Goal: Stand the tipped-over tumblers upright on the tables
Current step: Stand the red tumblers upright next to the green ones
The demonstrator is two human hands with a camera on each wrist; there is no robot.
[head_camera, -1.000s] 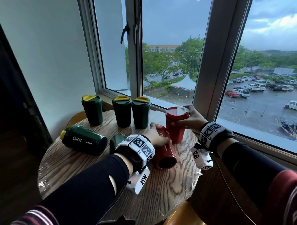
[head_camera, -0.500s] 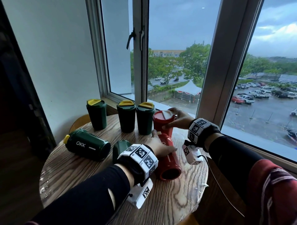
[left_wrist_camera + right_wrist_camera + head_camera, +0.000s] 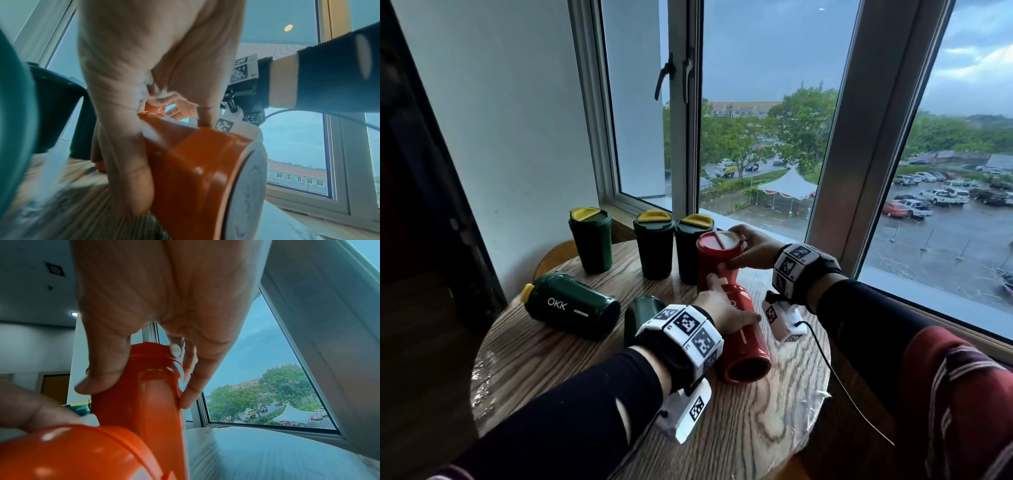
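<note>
On the round wooden table, three dark green yellow-lidded tumblers stand at twelve o'clock. The right hand grips an upright red tumbler; the left hand clasps a tipped red tumbler. Two green tumblers lie at nine o'clock, unrighted.

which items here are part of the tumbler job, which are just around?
Job:
- lying red tumbler, gripped by left hand
- upright red tumbler, held by right hand
- lying green OKK tumbler
- second lying green tumbler, partly hidden
- three upright green tumblers
- round wooden table

Around:
- window handles
</note>
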